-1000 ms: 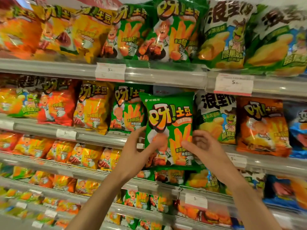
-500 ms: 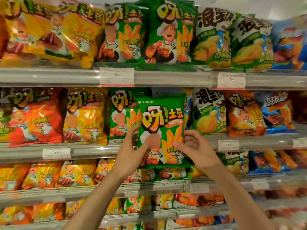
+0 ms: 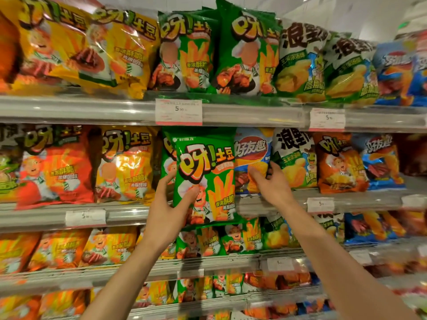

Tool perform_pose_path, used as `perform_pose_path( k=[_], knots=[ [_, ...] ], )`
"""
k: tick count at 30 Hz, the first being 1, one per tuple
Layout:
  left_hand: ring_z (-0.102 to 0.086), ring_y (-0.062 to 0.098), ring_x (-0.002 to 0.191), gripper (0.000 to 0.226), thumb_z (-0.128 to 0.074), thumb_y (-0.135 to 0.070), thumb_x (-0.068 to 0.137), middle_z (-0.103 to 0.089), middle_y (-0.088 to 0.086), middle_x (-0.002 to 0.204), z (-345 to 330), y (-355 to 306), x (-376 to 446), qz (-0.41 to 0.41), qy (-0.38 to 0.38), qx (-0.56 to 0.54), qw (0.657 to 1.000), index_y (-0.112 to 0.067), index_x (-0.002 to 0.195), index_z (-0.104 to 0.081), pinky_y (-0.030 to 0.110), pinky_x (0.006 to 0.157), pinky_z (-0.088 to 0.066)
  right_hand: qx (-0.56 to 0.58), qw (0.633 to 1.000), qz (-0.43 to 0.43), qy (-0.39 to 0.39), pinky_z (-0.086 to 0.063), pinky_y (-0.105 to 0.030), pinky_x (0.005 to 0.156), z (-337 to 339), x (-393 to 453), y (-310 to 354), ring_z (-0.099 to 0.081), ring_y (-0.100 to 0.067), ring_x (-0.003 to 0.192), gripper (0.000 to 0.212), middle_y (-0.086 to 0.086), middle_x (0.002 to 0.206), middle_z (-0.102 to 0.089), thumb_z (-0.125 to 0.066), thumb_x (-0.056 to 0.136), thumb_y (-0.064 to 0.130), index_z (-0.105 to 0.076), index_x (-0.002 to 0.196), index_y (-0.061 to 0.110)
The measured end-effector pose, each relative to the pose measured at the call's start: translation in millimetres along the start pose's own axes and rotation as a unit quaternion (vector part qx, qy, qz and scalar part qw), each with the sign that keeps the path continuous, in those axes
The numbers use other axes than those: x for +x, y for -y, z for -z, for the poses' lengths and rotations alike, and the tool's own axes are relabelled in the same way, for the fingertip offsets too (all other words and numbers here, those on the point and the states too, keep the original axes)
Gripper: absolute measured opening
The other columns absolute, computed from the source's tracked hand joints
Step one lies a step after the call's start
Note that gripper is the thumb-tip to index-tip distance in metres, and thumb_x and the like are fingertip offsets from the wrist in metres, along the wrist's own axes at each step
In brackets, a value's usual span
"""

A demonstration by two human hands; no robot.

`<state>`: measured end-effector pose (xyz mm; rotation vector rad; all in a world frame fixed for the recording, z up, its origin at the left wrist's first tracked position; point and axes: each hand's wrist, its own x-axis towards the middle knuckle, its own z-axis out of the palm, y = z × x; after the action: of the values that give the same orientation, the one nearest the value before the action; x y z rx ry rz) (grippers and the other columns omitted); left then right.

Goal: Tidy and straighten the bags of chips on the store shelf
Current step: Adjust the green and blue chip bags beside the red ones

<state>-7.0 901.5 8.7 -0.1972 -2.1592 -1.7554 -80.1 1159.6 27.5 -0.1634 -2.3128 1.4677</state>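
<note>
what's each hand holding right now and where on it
The left hand grips the green chip bag at its lower left edge, thumb across the front. The right hand has its fingers on the blue chip bag beside it; a firm grip cannot be told.

One head-worn wide-angle view is looking straight ahead at the shelves (image 3: 254, 115), slightly upward rather than down, so four tiers are showing and their edges are bowing toward the frame's sides. It is sitting close, at arm's reach: both forearms are entering from the bottom edge and reaching up to the middle. The left hand (image 3: 168, 211) is landing just left of centre, the right hand (image 3: 272, 188) just right of it, the green bag (image 3: 205, 179) between them filling the centre. Bags beyond either hand, toward the edges, are blurring. No second view is sharing the scene.
</note>
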Motion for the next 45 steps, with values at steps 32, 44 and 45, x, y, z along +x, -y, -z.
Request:
perform_pose_path(
  k=[32,44,45],
  knots=[
    [-0.057,-0.019,0.095,0.056,-0.064,-0.045,0.093,-0.059,-0.027,0.112,-117,-21,51,-0.055,-0.023,0.046,0.997,-0.023,0.140,-0.043,0.006,0.080,-0.046,0.004,0.995,-0.003,-0.099,-0.037,-0.024,0.085,162,-19,-51,-0.053,-0.010,0.091,0.065,0.021,0.090,-0.049,-0.072,0.088,0.040,-0.047,0.143,0.017],
    [-0.046,0.024,0.136,0.059,-0.051,-0.047,0.100,-0.052,0.002,0.145,-138,-8,76,-0.093,0.026,0.177,0.979,-0.016,0.149,-0.037,0.030,0.102,-0.039,0.046,0.997,-0.004,-0.068,-0.053,-0.051,0.093,154,-12,-69,-0.066,-0.023,0.096,0.050,-0.012,0.101,-0.069,-0.075,0.076,0.062,-0.063,0.106,0.025],
    [-0.041,0.022,0.140,0.064,-0.053,-0.047,0.099,-0.046,0.003,0.150,-137,-9,72,-0.107,0.007,0.175,0.979,-0.016,0.152,-0.032,0.030,0.106,-0.036,0.048,0.996,-0.008,-0.069,-0.054,-0.050,0.093,152,-12,-70,-0.067,-0.020,0.100,0.058,-0.004,0.102,-0.072,-0.075,0.072,0.068,-0.065,0.109,0.024]
  ],
)
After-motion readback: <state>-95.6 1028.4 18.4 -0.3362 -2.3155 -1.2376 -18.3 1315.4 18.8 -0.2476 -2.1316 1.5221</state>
